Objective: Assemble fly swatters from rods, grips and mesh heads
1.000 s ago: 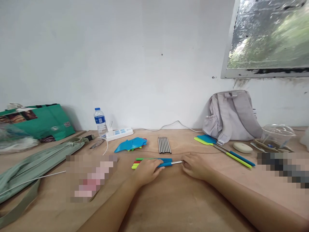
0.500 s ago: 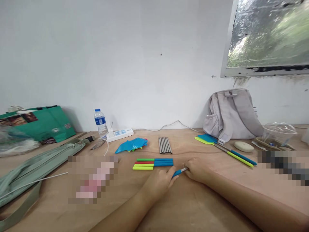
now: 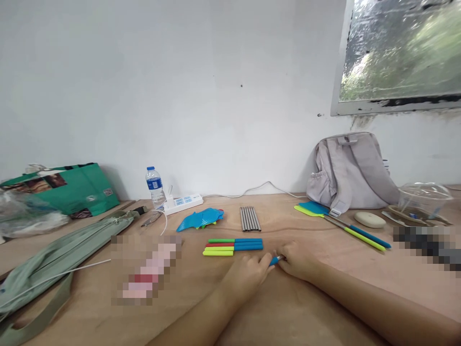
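Observation:
My left hand (image 3: 248, 275) is closed around a blue handle grip (image 3: 275, 260), whose end sticks out past the fingers. My right hand (image 3: 297, 260) is closed on a short metal tube (image 3: 282, 257) that meets the end of the blue grip. Just beyond my left hand lie several colored handle grips (image 3: 248, 244) in rows: green, red and yellow-green at left, blue at right. Farther back, several metal tubes (image 3: 250, 219) lie side by side. To their left rests a stack of flyswatter heads (image 3: 200, 219), blue on top with yellow-green edges beneath.
At right lie two flyswatters with blue and yellow-green handles (image 3: 367, 236), near a grey backpack (image 3: 355, 173), an oval cream-colored case (image 3: 370, 220) and a clear plastic container (image 3: 423, 199). A water bottle (image 3: 155, 188), power strip (image 3: 183, 203), green bag (image 3: 86, 190) and sage-green bag (image 3: 72, 250) occupy the left.
My hands have come closer together, and less of the metal tube shows between them. The whole view has shifted slightly.

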Tool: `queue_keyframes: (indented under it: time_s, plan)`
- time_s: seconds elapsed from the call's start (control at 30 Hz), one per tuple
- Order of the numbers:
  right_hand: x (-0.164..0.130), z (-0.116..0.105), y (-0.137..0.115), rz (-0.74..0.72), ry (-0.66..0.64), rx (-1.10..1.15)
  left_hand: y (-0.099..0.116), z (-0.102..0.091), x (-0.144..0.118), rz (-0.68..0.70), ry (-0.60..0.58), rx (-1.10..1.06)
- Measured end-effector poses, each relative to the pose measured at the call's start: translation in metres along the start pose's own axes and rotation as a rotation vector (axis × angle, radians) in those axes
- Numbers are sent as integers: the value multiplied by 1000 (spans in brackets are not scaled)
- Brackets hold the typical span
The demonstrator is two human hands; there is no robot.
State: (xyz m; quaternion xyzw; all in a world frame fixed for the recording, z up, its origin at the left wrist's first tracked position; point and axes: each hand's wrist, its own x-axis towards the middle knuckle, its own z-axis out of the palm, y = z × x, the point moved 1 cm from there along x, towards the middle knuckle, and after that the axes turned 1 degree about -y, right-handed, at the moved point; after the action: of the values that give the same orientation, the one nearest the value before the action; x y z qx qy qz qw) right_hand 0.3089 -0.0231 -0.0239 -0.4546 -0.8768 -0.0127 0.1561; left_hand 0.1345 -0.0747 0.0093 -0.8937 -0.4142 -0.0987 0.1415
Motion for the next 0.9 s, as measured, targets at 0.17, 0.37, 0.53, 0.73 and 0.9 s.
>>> queue_keyframes:
  time_s: [0.17,0.37,0.53,0.73,0.9]
  plan:
    - [1,-10,-3,25,117,83,-8,-5,4,31,200,45]
    - [-4,-20,-11,2,285,75,-16,-10,-1,46,348,-274]
    - [-4,-18,-4,118,387,158,-47,-8,-5,-67,733,-633]
    - [3,-14,15,328,462,409,-116,9,-9,-596,869,-457]
    - [10,-8,25,442,530,892,-158,34,-16,-717,594,-308]
